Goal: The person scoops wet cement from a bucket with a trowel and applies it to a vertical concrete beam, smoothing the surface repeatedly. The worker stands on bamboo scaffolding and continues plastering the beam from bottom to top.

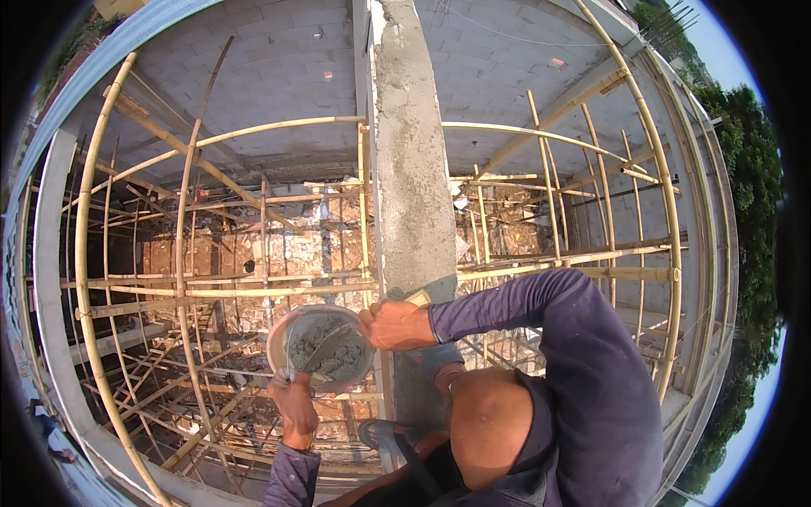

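Observation:
A round pail (pixel 277 347) of wet grey mortar (pixel 345 348) hangs in the open space left of a narrow concrete beam. My left hand (pixel 293 407) is closed at the pail's near side, around what looks like its thin wire handle. A dark, pointed shape lies across the mortar; I cannot tell whether it is a trowel blade or a shadow. My right hand (pixel 397 325) is closed beside the pail's right rim, and its fingers hide what they hold. Just beyond that wrist, a pale wooden piece (pixel 418 298) shows over the beam.
The concrete beam (pixel 410 169), rough with mortar, runs straight ahead. My bare knee (pixel 490 427) and a sandalled foot (pixel 378 435) are near it. Bamboo scaffolding (pixel 182 245) stands on both sides, high above rubble-strewn ground (pixel 228 249). Grey block walls (pixel 279 76) rise beyond.

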The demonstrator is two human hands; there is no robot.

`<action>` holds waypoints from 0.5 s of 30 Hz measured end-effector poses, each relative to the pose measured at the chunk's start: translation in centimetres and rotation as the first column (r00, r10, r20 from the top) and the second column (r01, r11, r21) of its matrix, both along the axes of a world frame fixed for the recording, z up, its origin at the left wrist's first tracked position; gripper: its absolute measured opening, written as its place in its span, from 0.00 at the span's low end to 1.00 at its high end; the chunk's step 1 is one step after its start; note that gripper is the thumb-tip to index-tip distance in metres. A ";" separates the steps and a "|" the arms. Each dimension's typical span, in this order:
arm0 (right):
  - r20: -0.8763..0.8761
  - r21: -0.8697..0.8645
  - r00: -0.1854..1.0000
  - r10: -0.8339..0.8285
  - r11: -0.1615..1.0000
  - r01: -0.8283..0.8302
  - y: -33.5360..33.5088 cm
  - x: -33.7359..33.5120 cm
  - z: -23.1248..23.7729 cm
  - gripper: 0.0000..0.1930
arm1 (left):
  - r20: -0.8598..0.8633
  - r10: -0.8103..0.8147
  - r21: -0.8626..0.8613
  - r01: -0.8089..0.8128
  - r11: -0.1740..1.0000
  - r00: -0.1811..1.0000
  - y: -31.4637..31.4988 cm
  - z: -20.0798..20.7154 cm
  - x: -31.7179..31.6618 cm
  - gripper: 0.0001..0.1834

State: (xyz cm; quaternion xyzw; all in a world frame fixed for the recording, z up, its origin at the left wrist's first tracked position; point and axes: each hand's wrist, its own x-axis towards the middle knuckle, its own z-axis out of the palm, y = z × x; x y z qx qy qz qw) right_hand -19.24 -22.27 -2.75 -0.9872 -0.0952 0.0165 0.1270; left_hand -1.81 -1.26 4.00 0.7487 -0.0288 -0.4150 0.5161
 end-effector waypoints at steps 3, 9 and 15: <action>-0.177 0.179 0.968 -0.179 0.961 0.210 -2.1 -3.3 2.8 0.15 | 0.023 -0.003 -0.029 0.004 1.000 1.000 0.8 0.1 0.4 0.03; -0.484 0.330 0.873 -0.052 0.913 0.238 -2.1 -5.5 2.4 0.14 | 0.007 -0.031 -0.033 0.031 0.999 0.999 1.1 -1.5 -0.1 0.02; -0.339 0.051 0.937 -0.088 0.992 0.112 6.6 3.4 -7.1 0.08 | -0.003 -0.102 -0.026 0.102 0.994 0.995 -0.8 -0.8 -1.6 0.02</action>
